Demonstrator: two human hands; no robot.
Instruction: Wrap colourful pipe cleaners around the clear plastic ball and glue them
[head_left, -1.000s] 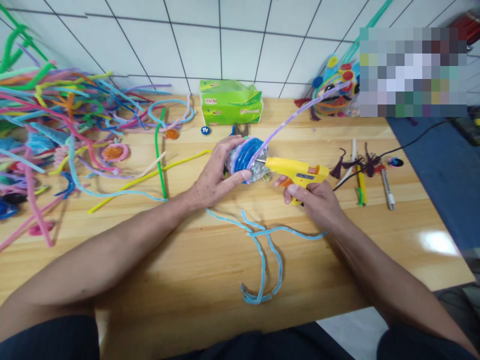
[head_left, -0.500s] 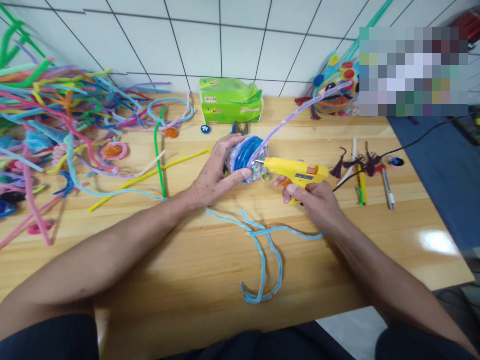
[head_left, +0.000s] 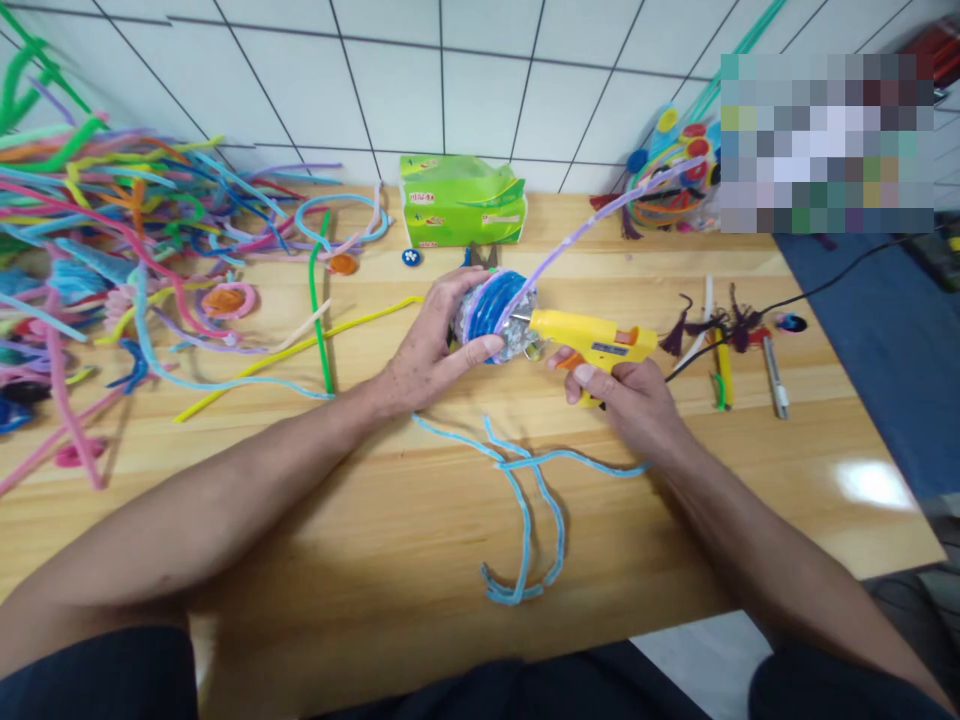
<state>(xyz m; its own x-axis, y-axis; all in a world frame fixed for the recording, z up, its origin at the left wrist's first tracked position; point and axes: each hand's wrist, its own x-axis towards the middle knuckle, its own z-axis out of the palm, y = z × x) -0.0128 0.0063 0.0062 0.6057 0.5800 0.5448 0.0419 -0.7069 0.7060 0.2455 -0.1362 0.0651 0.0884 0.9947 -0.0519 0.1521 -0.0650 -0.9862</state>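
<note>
My left hand is closed around a round object wrapped in blue and purple pipe cleaners, its thumb along the near side. A clear, bumpy surface shows at the object's right end. From its top a loose purple pipe cleaner sticks up to the right. My right hand grips a yellow hot glue gun with a finger by the orange trigger. The gun's metal nozzle points left and meets or nearly meets the wrapped side. Light blue pipe cleaners lie on the table below my hands.
Many coloured pipe cleaners are heaped at the left. A green tissue pack stands by the wall, with pliers before it. A utility knife and dark tassels lie right, near the gun's black cord.
The glue gun's nozzle has shifted very slightly to the right along the wrapped object. My left hand keeps its hold, and the purple pipe cleaner's loose end has moved up a little.
</note>
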